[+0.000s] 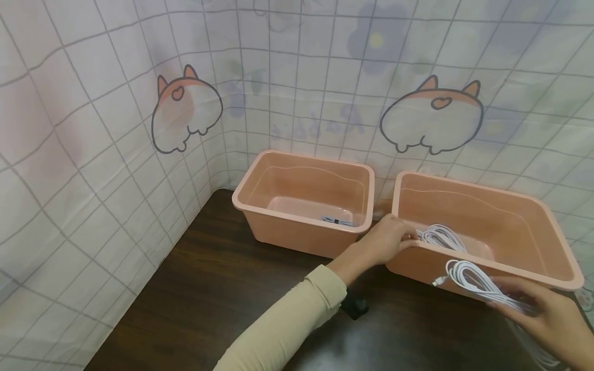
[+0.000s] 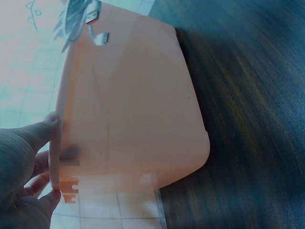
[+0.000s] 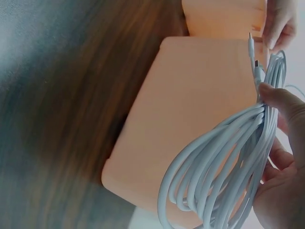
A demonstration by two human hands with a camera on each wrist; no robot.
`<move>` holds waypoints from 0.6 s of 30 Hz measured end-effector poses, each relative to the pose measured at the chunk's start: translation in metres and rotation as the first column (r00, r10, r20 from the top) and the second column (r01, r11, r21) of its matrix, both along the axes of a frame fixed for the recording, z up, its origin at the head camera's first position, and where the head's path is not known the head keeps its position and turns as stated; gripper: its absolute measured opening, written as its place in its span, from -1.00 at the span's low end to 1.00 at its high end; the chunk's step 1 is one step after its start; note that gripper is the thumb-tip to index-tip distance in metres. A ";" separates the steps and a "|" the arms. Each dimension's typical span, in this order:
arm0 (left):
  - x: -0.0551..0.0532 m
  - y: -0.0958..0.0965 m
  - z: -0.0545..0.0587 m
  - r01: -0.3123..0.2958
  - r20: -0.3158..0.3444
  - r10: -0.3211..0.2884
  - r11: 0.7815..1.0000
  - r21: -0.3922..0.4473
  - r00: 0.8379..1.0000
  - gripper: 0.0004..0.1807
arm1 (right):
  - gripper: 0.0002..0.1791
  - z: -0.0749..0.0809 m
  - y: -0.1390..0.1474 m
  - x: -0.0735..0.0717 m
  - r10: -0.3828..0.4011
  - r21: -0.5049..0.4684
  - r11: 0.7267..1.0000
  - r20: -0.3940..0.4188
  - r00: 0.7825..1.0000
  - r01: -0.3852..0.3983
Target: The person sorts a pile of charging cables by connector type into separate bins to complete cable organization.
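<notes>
At the near left corner of the right-hand pink bin point(image 1: 419, 268), my left hand point(image 1: 392, 238) grips the rim; the left wrist view shows the thumb point(image 2: 43, 131) on one side of that edge and fingers on the other. My right hand point(image 1: 549, 312) holds a coiled white cable point(image 1: 478, 281) in front of the bin's near wall. Its loops hang down past the palm in the right wrist view, and two connector ends point(image 3: 251, 45) stick out beyond the thumb. Another coiled white cable point(image 1: 443, 238) lies inside the same bin, close to my left hand.
A second pink bin point(image 1: 287, 234) stands to the left, with a small tied cable point(image 1: 337, 221) on its floor. Both bins rest on a dark wooden table point(image 1: 199, 293) against a patterned cloth backdrop point(image 1: 315, 103). Beside my left sleeve is a small black object point(image 1: 355, 307).
</notes>
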State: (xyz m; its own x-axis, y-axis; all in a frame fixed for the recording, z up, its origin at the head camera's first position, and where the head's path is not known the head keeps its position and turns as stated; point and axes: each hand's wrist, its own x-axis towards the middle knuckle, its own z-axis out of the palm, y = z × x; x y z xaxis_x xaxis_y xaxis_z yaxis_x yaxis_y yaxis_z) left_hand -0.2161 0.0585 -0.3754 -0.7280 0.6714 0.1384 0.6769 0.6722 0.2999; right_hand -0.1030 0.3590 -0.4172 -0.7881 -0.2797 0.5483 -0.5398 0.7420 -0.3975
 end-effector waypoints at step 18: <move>0.002 0.000 -0.004 0.007 0.013 -0.008 0.999 0.031 1.000 -0.71 | -0.63 0.031 0.019 -0.013 -0.074 -0.081 0.993 0.082 0.994 0.081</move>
State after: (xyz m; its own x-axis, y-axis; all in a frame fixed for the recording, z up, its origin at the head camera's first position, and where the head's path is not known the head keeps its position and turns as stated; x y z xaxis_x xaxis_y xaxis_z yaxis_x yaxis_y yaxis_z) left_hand -0.2142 0.0583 -0.3799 -0.7249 0.6723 0.1497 0.6777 0.6573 0.3298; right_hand -0.1156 0.3783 -0.3864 -0.8472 -0.1711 0.5030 -0.4464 0.7425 -0.4994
